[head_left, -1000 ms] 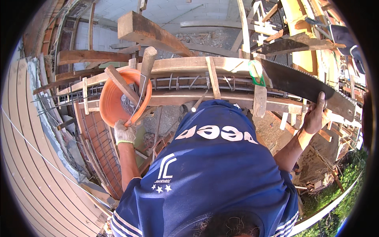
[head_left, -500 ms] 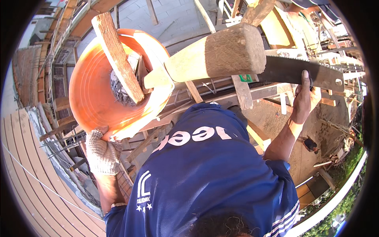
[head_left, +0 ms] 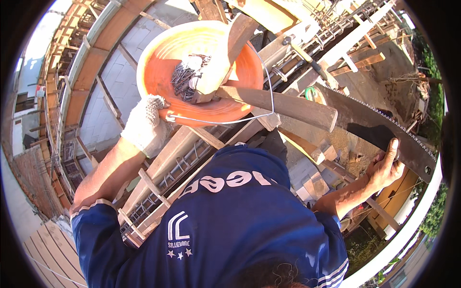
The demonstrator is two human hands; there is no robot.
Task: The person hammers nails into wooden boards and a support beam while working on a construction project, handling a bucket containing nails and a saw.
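My left hand (head_left: 146, 126), in a whitish knit glove, grips the near rim of an orange bucket (head_left: 153, 62) with a wire handle. Dark nails (head_left: 185, 79) lie inside it, along with a thick wooden block (head_left: 240, 36) that leans up past the far rim. Out over the right rim sticks a wooden handle (head_left: 288, 108); what its inner end joins is hidden. My bare right hand (head_left: 385, 166) pinches a handsaw (head_left: 357, 115) by its blade towards the far tip, teeth facing up and away. A green mark shows beside the wooden handle, where the blade begins.
Beyond the bucket, a hammer (head_left: 305, 55) with a yellow and black handle lies on timber and rebar. Wooden formwork (head_left: 79, 67) curves along the left. Beams and a rebar cage (head_left: 180, 165) run beneath my left arm. A white pipe (head_left: 401, 240) crosses the lower right.
The bucket and my left hand have moved up and to the right, and its contents show more. My right hand has shifted lower right; the saw now slants down to the right.
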